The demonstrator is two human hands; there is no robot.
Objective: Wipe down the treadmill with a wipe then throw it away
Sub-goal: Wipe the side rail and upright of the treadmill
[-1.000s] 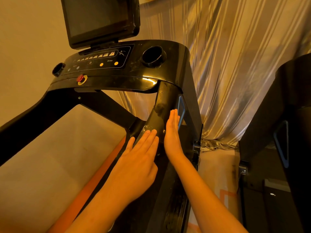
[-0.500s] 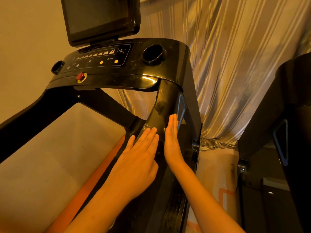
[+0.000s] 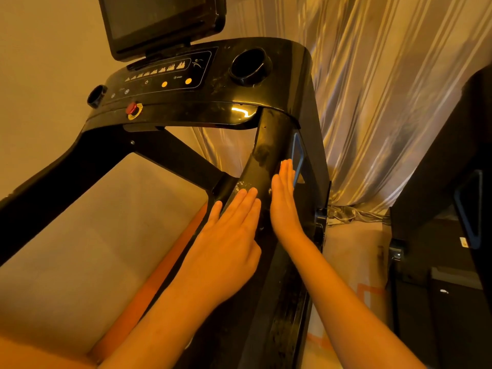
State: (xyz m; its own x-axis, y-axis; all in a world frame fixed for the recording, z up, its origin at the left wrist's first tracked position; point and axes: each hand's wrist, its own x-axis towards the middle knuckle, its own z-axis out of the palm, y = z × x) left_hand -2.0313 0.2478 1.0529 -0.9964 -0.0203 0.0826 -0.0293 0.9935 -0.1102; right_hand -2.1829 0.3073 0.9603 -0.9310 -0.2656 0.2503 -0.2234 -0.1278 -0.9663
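Directly ahead stands a black treadmill (image 3: 279, 83), seen from above by a person leaning over its right side in dim, amber light. Both bare arms reach forward to the slanted right upright (image 3: 262, 155) that carries the console.

The left hand (image 3: 229, 235) lies palm down, its fingers (image 3: 246, 202) straight and held together, their tips at the joint where a diagonal crossbar (image 3: 170, 153) meets the upright. The right hand (image 3: 283, 203) is just beside it, turned on edge, with its fingers (image 3: 287, 171) also straight and together, pointing up the upright. Neither hand curls round anything. Whether a wipe lies flat beneath either palm cannot be told; both palms are hidden against the glossy surface.

On the console sit a dark screen (image 3: 159, 20), a control panel with two orange buttons (image 3: 165, 75), a red stop button (image 3: 131, 109) and a round cup holder (image 3: 249, 65). Below the arms is the pale running deck (image 3: 106, 235), edged by an orange strip (image 3: 149, 286). A shiny striped curtain (image 3: 386, 102) hangs behind, and another dark machine (image 3: 452, 169) stands to the right.
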